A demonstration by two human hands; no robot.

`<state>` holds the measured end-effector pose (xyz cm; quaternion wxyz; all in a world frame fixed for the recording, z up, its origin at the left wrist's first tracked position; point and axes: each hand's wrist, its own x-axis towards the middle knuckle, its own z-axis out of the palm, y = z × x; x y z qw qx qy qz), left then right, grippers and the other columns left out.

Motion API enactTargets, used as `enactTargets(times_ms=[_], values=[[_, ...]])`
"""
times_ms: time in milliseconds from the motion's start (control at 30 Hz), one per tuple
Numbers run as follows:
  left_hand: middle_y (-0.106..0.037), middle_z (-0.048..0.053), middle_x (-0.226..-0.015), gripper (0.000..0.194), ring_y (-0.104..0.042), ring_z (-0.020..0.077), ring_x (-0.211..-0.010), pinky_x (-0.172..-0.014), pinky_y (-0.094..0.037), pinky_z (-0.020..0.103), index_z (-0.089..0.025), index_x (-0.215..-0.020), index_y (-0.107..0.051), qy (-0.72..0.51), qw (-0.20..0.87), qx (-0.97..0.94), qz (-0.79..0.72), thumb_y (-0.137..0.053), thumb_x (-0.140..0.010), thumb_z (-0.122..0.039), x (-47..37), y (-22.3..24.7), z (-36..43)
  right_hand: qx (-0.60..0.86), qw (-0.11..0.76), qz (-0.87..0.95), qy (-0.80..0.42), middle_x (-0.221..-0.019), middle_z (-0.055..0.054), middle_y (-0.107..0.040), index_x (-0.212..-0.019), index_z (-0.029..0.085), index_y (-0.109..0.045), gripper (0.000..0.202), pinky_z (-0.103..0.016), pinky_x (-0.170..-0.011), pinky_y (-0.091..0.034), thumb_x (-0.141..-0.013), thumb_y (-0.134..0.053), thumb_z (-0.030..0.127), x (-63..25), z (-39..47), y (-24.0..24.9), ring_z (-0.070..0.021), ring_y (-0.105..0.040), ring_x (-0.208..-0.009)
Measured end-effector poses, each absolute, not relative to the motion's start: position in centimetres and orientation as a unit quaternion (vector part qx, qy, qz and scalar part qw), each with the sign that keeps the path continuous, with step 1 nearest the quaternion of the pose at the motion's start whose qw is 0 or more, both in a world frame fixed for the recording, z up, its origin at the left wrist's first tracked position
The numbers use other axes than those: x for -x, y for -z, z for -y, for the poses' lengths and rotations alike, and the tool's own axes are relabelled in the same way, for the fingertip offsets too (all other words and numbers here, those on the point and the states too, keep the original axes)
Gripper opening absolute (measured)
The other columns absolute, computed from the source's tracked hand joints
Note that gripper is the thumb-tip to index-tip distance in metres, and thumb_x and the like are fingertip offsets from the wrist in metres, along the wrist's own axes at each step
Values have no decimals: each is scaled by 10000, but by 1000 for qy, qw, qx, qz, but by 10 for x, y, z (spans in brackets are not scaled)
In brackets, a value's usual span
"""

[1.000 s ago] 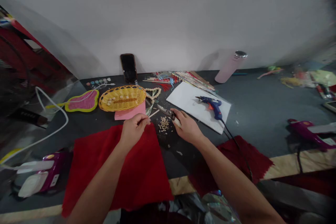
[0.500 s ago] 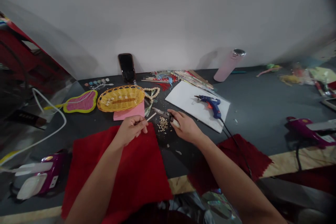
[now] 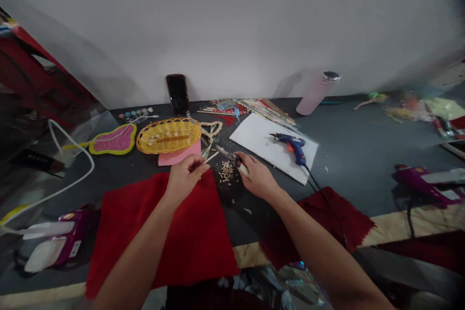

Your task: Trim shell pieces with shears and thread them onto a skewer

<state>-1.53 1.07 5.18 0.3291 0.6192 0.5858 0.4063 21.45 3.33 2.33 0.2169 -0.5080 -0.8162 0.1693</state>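
My left hand [image 3: 186,177] pinches a thin pale wooden stick [image 3: 211,157], its free end pointing up and to the right. In my right hand [image 3: 256,174] are pruning shears [image 3: 228,154] with pale handles, fingers wrapped round the grip. The blades lie close to the stick's tip; whether they touch it I cannot tell. Just below the blades, a small heap of short cut stick pieces [image 3: 225,172] lies on the dark table. A red cloth [image 3: 192,232] is spread beneath my left hand and forearm.
A yellow wicker basket [image 3: 170,147] holding a few pale pieces rests partly over pink paper [image 3: 181,157]. A blue glue gun [image 3: 292,144] lies on a white board [image 3: 254,138]. Behind stand a phone [image 3: 178,94] and a pink bottle [image 3: 315,94]. Purple power strips [image 3: 72,237] flank both sides.
My left hand has turned slightly, and its fingers are drawn closer together on the stick. The shears have shifted a little to the right and down. The camera view has moved slightly.
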Motion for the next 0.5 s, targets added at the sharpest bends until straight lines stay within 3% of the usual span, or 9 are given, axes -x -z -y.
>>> enactTargets(times_ms=[233,500], values=[[-606,-5,-606,161,-539,109,-566,-562,-402,211,-169,-695,-604,-412,279,-639,-587,-560,-767,-306,13,-54,-8,484,215,830,-175,-1206,-98,-509,-1340,205,-298,561,-381,-936,-406,-797,-438,191,-218,-35,-29,-228,-469,-1110],[-590,3,-562,233,-493,84,-505,-478,-348,188,-158,-622,-570,-387,386,-628,-554,-524,-794,-309,18,-55,-12,469,218,839,-172,-1198,-101,-510,-1340,193,-299,565,-389,-944,-395,-797,-452,200,-219,-36,-29,-229,-466,-1105]])
